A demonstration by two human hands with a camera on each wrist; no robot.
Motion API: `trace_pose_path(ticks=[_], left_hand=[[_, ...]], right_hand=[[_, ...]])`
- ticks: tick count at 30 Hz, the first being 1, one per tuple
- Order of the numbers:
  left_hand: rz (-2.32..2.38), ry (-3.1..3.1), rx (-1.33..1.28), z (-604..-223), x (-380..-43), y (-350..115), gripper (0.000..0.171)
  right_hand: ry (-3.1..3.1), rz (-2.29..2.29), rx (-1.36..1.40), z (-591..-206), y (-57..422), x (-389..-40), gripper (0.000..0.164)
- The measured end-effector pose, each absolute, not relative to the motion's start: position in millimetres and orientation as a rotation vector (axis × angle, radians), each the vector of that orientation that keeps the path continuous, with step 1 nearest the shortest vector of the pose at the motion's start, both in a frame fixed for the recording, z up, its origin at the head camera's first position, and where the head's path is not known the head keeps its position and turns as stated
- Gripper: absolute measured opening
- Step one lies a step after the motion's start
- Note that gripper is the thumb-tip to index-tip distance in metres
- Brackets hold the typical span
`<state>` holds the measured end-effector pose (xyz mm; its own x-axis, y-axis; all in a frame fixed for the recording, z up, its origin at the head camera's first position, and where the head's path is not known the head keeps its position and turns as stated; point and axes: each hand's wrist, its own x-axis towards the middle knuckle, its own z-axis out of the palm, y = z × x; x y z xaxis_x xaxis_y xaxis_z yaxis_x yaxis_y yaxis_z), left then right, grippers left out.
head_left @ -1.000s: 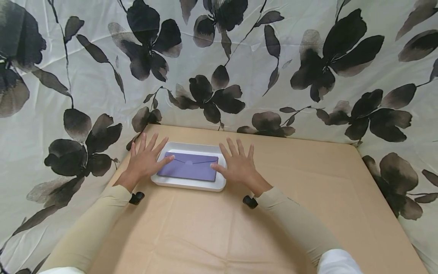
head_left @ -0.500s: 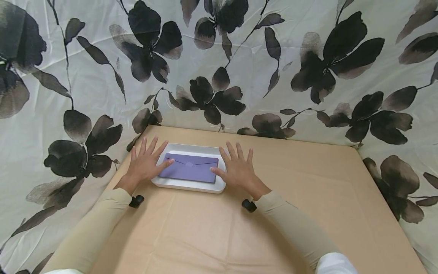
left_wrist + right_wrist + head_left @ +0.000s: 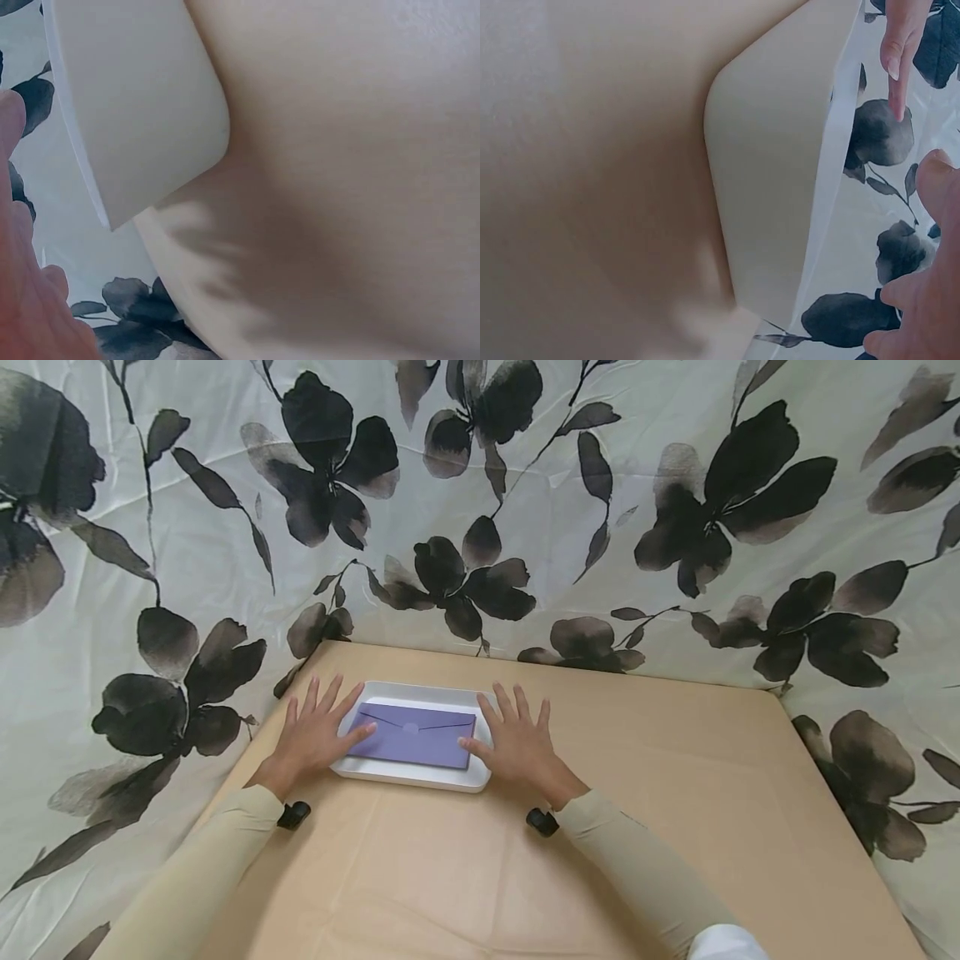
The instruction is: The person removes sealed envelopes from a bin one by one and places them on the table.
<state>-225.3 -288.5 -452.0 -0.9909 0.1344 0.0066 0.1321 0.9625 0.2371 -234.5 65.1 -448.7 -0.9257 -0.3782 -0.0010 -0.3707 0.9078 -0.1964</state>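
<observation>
A purple envelope [image 3: 412, 739] with a pointed flap and a pale round seal lies flap-side up in a shallow white tray [image 3: 408, 777]. My left hand [image 3: 311, 735] is at the tray's left end, fingers spread and straight, its thumb over the envelope's left part in the head view. At the right end my right hand [image 3: 517, 743] is likewise spread, thumb reaching over the tray's rim. Neither hand holds anything. Each wrist view shows the outer wall of the tray, with the left fingers [image 3: 30, 285] and right fingers [image 3: 930, 292] at the frame edge, apart from it.
The tray stands on a tan-covered table [image 3: 450, 877] with faint creases. Behind and beside it hangs a white cloth [image 3: 585, 552] printed with dark flowers. A dark wrist camera [image 3: 294, 815] sits under the left wrist, another wrist camera [image 3: 542, 822] under the right.
The whole head view has shifted slightly, so the tray and table sit a little lower. Both hands stay spread in about the same place by the tray, and the envelope lies unmoved in it.
</observation>
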Motion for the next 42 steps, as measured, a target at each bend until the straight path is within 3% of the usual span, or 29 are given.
trace_pose_path(ticks=[42], left_hand=[[0.632,2.955,0.233,-470,-226,-308,0.090]], right_hand=[[2.963,-0.326,-0.592,-464,61,-231,0.090]])
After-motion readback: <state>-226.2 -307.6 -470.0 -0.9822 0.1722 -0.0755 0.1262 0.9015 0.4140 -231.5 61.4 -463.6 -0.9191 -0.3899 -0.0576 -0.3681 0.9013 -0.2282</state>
